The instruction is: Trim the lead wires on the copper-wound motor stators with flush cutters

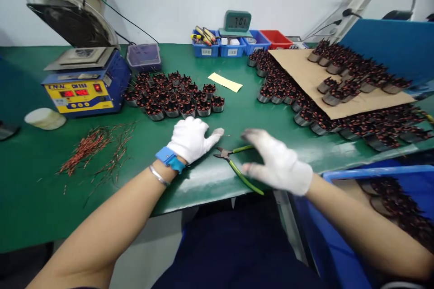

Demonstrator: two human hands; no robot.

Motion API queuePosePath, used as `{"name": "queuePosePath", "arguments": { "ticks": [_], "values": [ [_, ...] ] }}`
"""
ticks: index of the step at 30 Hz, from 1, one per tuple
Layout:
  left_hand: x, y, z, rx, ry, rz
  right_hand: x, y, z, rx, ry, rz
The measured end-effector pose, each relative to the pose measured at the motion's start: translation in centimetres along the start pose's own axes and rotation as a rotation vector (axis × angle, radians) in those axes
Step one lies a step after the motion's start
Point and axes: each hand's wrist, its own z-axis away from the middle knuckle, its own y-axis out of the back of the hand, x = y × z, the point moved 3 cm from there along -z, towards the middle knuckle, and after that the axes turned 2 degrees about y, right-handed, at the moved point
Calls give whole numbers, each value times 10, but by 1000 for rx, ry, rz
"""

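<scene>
My left hand [191, 140], in a white glove with a blue wrist strap, rests on the green table just in front of a cluster of copper-wound motor stators [171, 108]. Its thumb points right, apart from the bent fingers, and I see nothing held. Diagonal cutting pliers [223, 153] with green handles lie on the table between my hands, jaws towards the left. Over the handles is my gloved right hand [278, 162], blurred by motion, with thumb and fingers spread around the handles and not closed on them. A tiny wire bit [228, 135] lies near my left thumb.
Cut copper wires [90, 146] lie left, below a blue-yellow solder pot [84, 86]. More stators [278, 92] stand at right, some on a cardboard sheet [294, 67]. A blue crate [376, 172] stands at lower right. Small bins [206, 50] and a clock [238, 21] line the back.
</scene>
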Motion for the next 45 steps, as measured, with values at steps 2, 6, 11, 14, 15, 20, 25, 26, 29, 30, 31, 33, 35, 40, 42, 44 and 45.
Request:
{"name": "queuePosePath", "arguments": {
  "ticks": [2, 6, 11, 14, 15, 20, 25, 26, 29, 30, 31, 33, 35, 40, 42, 44, 45],
  "values": [
    [-8, 10, 8, 12, 121, -49, -33, -8, 5, -128, -6, 17],
    [-14, 20, 17, 203, 174, 35, -52, -14, 17, -364, -162, 43],
    [14, 12, 20, 265, -69, 320, -38, -5, 19, -300, -292, -155],
    [45, 3, 24, 116, -258, 316, -10, 7, 20, -151, -546, -266],
    [56, 0, 24, 51, -308, 298, 1, 9, 20, -93, -613, -275],
    [78, -15, 20, -113, -165, 236, 40, -2, 14, -54, -724, -131],
    [27, -9, 43, -119, 113, 70, 48, -16, 12, -178, -714, -62],
    [10, -5, 51, -111, 177, 16, 48, -16, 11, -195, -723, -59],
    [-40, 10, 70, -27, 421, -168, 50, -16, 9, -233, -743, -26],
    [-54, 15, 72, 26, 477, -206, 51, -16, 8, -239, -743, -10],
    [-66, 18, 71, 88, 518, -223, 51, -16, 7, -241, -739, 5],
    [-84, 19, 60, 208, 553, -207, 52, -18, 5, -241, -725, 32],
    [-99, 12, 42, 269, 563, -152, 52, -19, 5, -240, -710, 49],
    [-121, -8, 11, 256, 553, -24, 49, -18, 6, -224, -676, 61],
    [-119, -4, 15, 272, 533, -5, 49, -17, 6, -225, -681, 60],
    [-107, 6, 28, 315, 471, 23, 49, -16, 4, -229, -685, 57],
    [-97, 12, 36, 335, 415, 60, 49, -16, 3, -231, -690, 61]
  ]
}}
